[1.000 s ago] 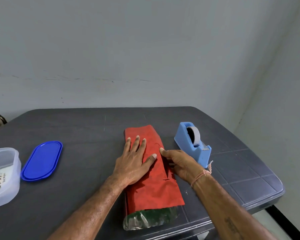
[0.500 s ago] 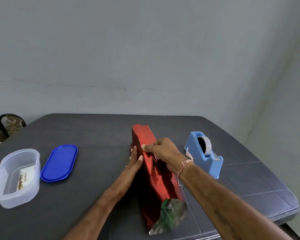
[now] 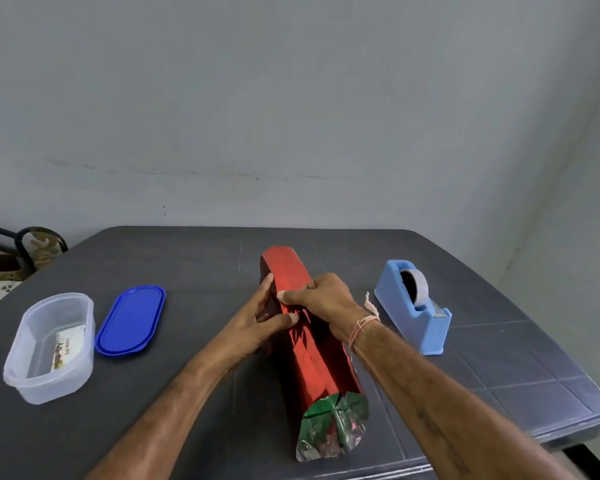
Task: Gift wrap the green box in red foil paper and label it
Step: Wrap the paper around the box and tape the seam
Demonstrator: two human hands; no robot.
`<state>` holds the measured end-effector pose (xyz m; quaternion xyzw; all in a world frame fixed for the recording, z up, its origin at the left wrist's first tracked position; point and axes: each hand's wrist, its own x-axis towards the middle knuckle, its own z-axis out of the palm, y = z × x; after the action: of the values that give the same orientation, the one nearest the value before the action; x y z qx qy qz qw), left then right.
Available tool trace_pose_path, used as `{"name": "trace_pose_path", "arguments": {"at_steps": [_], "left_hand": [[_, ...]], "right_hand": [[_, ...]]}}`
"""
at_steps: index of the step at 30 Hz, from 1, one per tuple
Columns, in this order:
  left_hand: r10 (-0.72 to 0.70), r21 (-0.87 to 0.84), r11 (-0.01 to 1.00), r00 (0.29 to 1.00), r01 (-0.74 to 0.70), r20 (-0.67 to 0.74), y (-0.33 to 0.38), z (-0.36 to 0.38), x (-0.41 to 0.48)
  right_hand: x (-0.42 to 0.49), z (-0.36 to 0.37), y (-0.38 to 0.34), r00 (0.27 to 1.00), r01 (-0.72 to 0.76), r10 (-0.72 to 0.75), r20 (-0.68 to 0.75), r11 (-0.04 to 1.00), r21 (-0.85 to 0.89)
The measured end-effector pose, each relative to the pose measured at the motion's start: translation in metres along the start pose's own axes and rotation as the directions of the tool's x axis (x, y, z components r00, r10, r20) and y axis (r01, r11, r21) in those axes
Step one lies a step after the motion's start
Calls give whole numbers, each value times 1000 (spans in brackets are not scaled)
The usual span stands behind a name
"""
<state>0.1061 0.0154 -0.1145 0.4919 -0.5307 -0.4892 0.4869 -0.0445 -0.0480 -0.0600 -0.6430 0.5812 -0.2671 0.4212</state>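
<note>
Right grip (image 3: 321,301) curled over foil-wrapped box (image 3: 312,368); left grip (image 3: 257,323) seemingly pinching its side.

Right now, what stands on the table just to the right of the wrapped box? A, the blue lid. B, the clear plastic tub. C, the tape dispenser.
C: the light blue tape dispenser stands to the right of the red-wrapped box, while the blue lid and the clear tub lie to its left.
</note>
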Motion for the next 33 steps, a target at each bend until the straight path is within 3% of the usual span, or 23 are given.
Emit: {"name": "trace_pose_path", "arguments": {"at_steps": [10,14,17,20,23,26,29,33], "left_hand": [[-163,209,967,984,146,71,15,-16,8],[-216,261,946,974,192,67,20,-16,8],[-230,280,938,971,204,63,22,-16,6],[-252,271,936,965,225,67,24,-14,5],[-261,276,932,963,233,70,26,-12,4],[-268,272,931,962,245,50,29,-10,2],[-275,271,929,960,251,51,30,-8,0],[-297,265,924,954,276,42,32,-8,0]], "right_hand": [[8,-6,9,998,51,-54,27,995,81],[-3,-26,19,984,160,-170,54,975,151],[-22,-43,32,901,432,-431,-45,901,28],[-45,-55,42,777,622,-617,127,783,-7],[-67,-57,44,713,670,-642,283,742,-7],[-93,-51,44,776,625,-610,160,777,-74],[-119,-38,47,829,532,-558,-25,803,-269],[-144,-17,52,872,404,-473,-130,843,-356]]}}
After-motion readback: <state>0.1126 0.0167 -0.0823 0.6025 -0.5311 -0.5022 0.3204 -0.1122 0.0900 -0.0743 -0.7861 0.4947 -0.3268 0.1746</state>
